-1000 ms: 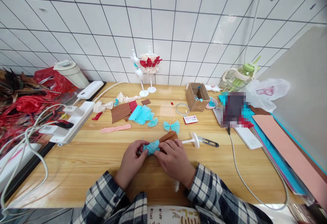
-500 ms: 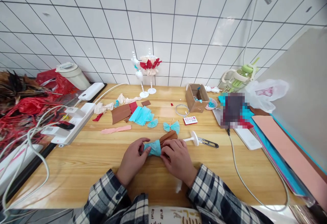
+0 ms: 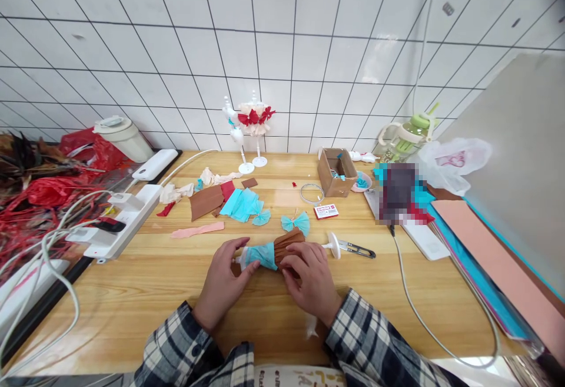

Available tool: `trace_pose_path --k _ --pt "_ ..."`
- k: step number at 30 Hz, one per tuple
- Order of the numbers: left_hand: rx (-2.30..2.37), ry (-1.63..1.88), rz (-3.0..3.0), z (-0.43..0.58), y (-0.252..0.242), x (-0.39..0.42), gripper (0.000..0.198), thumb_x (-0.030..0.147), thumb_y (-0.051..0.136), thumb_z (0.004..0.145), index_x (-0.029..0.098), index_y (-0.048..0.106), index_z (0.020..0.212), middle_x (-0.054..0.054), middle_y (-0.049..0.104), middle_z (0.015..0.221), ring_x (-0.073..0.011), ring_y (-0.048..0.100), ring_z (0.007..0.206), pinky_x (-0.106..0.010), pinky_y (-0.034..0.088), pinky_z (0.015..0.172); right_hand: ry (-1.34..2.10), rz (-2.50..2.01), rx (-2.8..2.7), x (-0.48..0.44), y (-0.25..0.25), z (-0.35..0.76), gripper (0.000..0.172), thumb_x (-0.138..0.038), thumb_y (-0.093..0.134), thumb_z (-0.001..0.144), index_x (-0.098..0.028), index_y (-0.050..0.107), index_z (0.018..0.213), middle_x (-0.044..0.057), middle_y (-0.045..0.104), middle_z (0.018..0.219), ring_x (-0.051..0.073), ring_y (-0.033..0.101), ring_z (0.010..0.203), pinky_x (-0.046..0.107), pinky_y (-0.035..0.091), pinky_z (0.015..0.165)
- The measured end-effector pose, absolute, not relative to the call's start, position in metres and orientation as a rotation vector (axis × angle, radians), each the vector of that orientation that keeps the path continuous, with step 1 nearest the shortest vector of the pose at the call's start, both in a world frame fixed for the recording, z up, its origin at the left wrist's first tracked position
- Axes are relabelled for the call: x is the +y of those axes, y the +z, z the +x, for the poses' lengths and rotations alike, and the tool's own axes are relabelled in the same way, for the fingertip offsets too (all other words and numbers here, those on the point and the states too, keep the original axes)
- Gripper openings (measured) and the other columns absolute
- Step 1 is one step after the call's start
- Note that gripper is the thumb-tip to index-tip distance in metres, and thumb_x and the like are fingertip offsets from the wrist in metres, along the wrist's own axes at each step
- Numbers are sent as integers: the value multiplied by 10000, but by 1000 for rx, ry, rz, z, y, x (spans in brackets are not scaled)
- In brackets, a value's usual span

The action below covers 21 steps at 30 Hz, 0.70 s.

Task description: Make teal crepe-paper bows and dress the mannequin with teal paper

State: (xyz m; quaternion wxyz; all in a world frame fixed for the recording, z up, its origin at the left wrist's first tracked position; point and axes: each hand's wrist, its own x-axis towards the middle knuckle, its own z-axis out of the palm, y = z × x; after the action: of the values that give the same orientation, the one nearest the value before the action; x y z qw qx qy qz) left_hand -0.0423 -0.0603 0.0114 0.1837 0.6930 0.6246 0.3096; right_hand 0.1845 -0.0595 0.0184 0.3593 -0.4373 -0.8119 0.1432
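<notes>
My left hand (image 3: pixel 225 278) and my right hand (image 3: pixel 309 275) both pinch a small folded paper piece (image 3: pixel 270 250) lying on the wooden table (image 3: pixel 132 281). The piece is teal at its left end and pleated brown at its right end. My left fingers close on the teal end, and my right fingers press on the brown end. A teal paper bow (image 3: pixel 296 222) lies just behind the piece. A white stand and small scissors (image 3: pixel 351 249) lie to the right of my right hand.
Brown, teal, red and pink paper scraps (image 3: pixel 220 201) lie behind my hands. A cardboard box (image 3: pixel 336 172), wire ring (image 3: pixel 311 192), decorated white stands (image 3: pixel 249 134), power strip (image 3: pixel 121 216) with cables, paper sheets (image 3: pixel 485 257) and a green bottle (image 3: pixel 406 134) surround the area.
The camera has tilted slightly. My hands have spread a little apart along the paper piece, showing more of the teal and brown pleats. The piece stays on the table.
</notes>
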Motion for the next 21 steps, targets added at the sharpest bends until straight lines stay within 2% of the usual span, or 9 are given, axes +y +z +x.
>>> trace_pose_path --k 5,7,10,14,17,21 --pt "1738 639 2099 -57 9 -59 581 324 693 732 208 509 1271 -104 627 1196 -283 575 1094 -473 449 955 274 -1237 -1976 -49 12 210 192 -152 509 828 -210 592 992 70 596 1103 220 513 1046 411 345 948" --pt "1743 582 2106 -63 10 -57 465 316 656 763 212 572 1209 -95 661 1147 -274 601 1056 -456 461 941 182 -1260 -2005 -47 9 224 237 -127 503 808 -211 595 1010 60 619 1067 221 529 1011 406 351 922" --pt "1663 526 2175 -71 15 -51 234 338 578 828 229 679 1009 -72 702 1049 -251 630 994 -411 478 914 42 -1239 -2049 -48 6 242 260 -125 503 803 -239 605 1014 32 651 1007 215 551 949 388 357 869" --pt "1573 505 2307 -83 21 -43 205 322 535 861 253 711 940 -53 724 955 -228 655 909 -365 505 845 -38 -1347 -1950 -48 5 257 268 -181 494 827 -221 584 1077 70 625 1108 238 541 1024 415 352 912" --pt "1520 486 2412 -93 22 -40 193 295 534 863 257 709 933 -43 728 933 -218 658 900 -347 508 836 15 -1450 -1956 -42 6 264 368 -232 501 837 -200 530 1202 102 568 1243 274 482 1153 460 321 976" --pt "1529 501 2524 -105 23 -37 202 284 515 876 250 701 945 -45 731 947 -214 663 903 -344 511 849 315 -1391 -2111 -41 5 268 343 -255 515 842 -200 546 1180 87 623 1152 245 524 1088 427 349 972"
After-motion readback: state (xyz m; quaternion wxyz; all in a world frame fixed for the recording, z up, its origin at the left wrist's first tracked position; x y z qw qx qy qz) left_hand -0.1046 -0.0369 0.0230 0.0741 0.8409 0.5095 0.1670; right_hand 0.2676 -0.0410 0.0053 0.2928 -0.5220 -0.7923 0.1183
